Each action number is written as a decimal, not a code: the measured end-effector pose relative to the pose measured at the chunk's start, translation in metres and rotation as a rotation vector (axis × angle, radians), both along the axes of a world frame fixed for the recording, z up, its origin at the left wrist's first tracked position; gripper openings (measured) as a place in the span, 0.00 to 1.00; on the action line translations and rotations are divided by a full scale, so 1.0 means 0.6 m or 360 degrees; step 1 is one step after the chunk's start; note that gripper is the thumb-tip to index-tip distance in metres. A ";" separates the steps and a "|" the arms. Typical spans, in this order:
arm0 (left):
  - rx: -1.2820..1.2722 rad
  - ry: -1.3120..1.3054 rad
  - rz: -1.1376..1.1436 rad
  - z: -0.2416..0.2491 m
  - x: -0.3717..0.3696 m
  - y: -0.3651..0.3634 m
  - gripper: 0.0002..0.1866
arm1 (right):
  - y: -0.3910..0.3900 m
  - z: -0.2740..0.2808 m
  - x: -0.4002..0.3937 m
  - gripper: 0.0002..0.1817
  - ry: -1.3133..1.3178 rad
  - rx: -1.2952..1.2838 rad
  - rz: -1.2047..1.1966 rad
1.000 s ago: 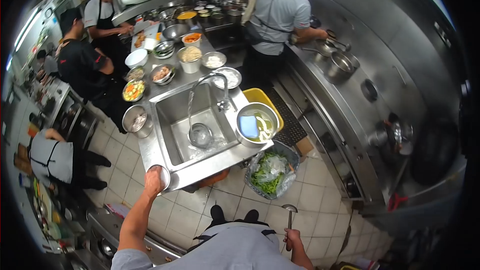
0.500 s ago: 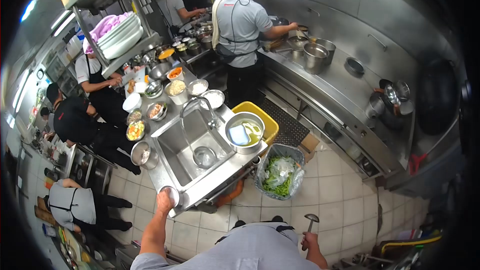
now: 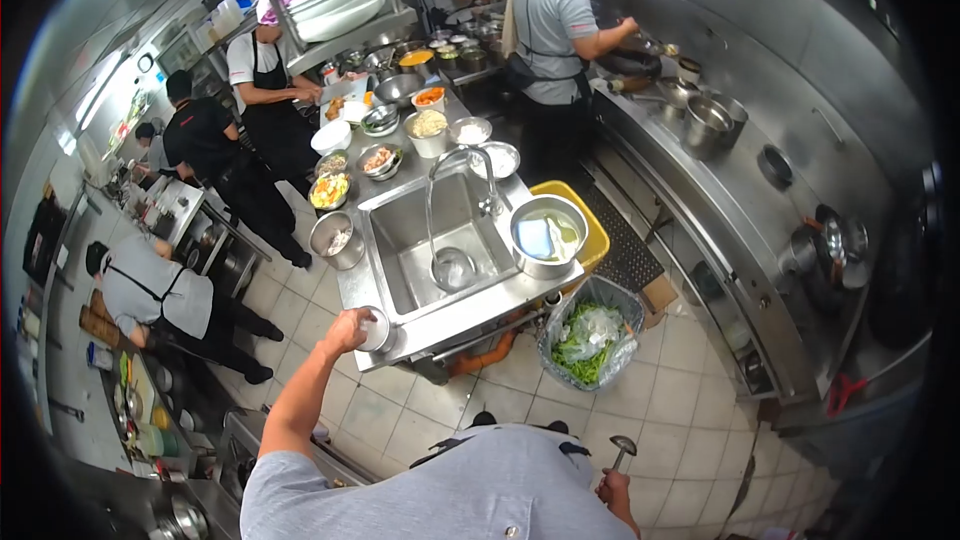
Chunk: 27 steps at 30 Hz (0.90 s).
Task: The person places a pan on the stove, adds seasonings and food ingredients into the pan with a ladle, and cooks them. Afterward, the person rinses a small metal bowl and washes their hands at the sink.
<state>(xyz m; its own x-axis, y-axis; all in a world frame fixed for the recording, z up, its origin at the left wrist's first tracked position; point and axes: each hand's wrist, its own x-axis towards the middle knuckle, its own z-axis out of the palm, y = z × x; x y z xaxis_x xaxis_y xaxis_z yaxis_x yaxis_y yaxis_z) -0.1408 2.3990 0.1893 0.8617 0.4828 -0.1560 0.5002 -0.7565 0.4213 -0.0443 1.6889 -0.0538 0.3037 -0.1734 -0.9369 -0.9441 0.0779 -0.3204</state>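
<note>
My left hand [image 3: 347, 331] grips the rim of a small metal container [image 3: 378, 332] at the near left corner of the steel sink counter [image 3: 440, 325]. Low on the right, my right hand [image 3: 612, 487] is closed around the handle of a ladle [image 3: 624, 448], its bowl pointing up. A metal bowl [image 3: 454, 270] sits in the sink [image 3: 400, 230] below the curved faucet [image 3: 489, 202]. To the right of the sink stands a large pot [image 3: 549, 233] with yellowish liquid and a pale blue-white block in it.
A bin of greens [image 3: 590, 335] stands on the floor before a yellow tub [image 3: 590, 222]. Food containers [image 3: 429, 130] line the counter's far side. One person [image 3: 550, 30] works at the stove [image 3: 740, 200]; several others are at the left and back. Shelving [image 3: 350, 40] rises at upper left.
The view has shifted, so the counter, sink and people appear further right and mostly higher. My left hand still holds the small container, and my right hand still holds the ladle.
</note>
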 end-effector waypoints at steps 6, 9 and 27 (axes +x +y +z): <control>0.0096 0.0169 -0.0082 0.007 0.004 0.000 0.24 | 0.018 0.005 0.017 0.10 -0.0056 -0.0007 0.0115; 0.0159 0.0203 -0.0112 -0.001 0.004 0.002 0.25 | 0.031 0.009 0.016 0.10 -0.0061 -0.0023 0.0154; 0.0212 0.0212 -0.0497 -0.061 -0.016 0.024 0.28 | 0.100 0.062 -0.007 0.10 -0.0089 -0.0368 0.0688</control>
<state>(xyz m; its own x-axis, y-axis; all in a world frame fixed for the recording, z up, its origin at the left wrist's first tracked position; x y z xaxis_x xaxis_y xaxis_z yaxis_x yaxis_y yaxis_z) -0.1503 2.4135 0.1528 0.9471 0.2233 -0.2305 0.2803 -0.9253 0.2553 -0.0484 1.7489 -0.0168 0.4424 -0.2219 -0.8689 -0.8551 -0.3965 -0.3341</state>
